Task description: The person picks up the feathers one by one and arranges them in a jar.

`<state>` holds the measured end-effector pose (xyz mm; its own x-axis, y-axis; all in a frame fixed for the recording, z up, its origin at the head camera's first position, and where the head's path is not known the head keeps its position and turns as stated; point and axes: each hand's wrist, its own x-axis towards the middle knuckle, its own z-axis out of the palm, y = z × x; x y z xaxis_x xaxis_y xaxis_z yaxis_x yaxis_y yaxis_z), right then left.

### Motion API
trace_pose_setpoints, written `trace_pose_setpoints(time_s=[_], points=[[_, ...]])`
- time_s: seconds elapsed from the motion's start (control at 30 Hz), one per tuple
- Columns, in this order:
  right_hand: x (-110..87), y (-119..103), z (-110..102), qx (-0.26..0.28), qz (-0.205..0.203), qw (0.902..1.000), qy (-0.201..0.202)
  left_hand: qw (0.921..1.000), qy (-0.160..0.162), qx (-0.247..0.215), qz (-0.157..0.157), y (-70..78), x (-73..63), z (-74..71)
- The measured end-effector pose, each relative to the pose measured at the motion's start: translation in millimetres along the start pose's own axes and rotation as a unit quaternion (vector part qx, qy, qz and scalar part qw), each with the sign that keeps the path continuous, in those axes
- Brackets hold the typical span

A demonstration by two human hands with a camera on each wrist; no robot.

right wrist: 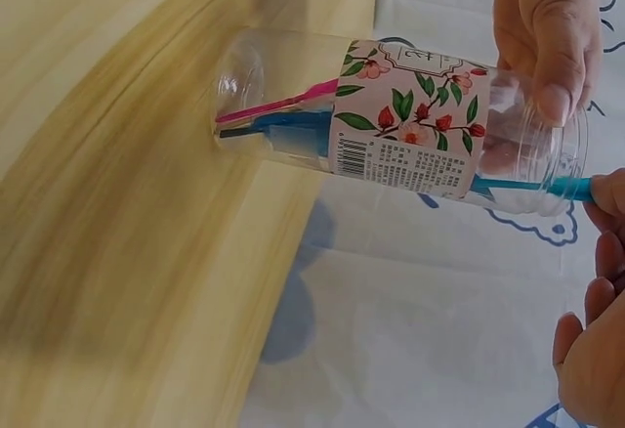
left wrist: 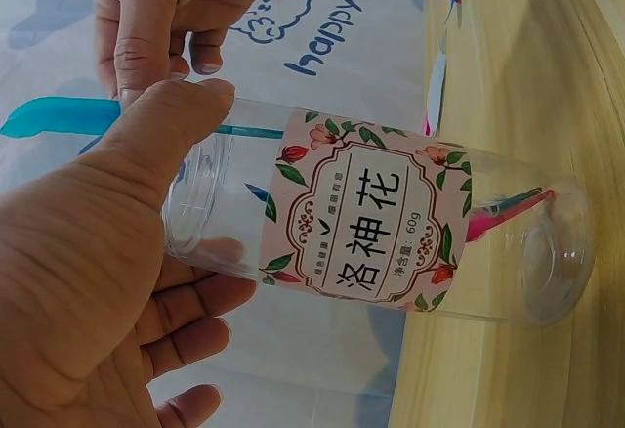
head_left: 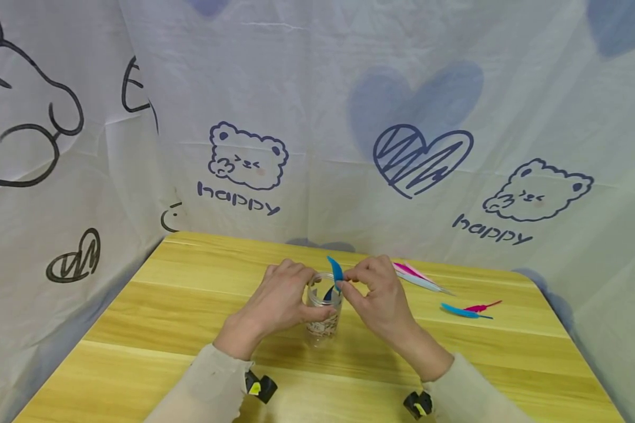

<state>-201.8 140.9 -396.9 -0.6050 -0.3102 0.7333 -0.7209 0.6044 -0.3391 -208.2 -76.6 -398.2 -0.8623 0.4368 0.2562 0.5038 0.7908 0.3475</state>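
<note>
A clear plastic jar (head_left: 321,328) with a pink floral label (left wrist: 369,215) stands on the wooden table. My left hand (head_left: 278,299) grips it just below the open mouth, thumb on the near side and fingers behind. At the rim, my right hand (head_left: 379,298) pinches a bright blue feather (head_left: 335,270) between thumb and fingertips. Its vane rises above the mouth, while its thin quill reaches down inside the jar. Within the jar, a pink feather (right wrist: 283,103) and a dark blue feather (right wrist: 303,125) lean against the wall; the label hides part of them.
To the right on the table (head_left: 190,329) lie a blue feather (head_left: 459,311) and a small magenta feather (head_left: 477,308). Farther back, beyond my right hand, are white and pink feathers (head_left: 415,275). A printed white cloth (head_left: 317,194) hangs behind the table and along its left side.
</note>
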Motion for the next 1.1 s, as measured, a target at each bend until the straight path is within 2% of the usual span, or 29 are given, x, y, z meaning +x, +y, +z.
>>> trace_pose_setpoints(time_s=[0.5,0.9,1.1], points=[[-5.0,1.0,2.2,-0.006,0.016,0.9992,-0.036,1.0000,-0.005,0.001,-0.003,-1.0,-0.3,0.0],[-5.3,2.5,1.5,-0.014,0.003,0.9996,-0.025,1.0000,-0.005,-0.002,-0.003,-0.7,0.6,0.0],[-8.2,9.5,-6.2,-0.054,-0.023,0.9982,-0.012,1.0000,-0.004,-0.004,-0.003,-1.3,0.9,0.8]])
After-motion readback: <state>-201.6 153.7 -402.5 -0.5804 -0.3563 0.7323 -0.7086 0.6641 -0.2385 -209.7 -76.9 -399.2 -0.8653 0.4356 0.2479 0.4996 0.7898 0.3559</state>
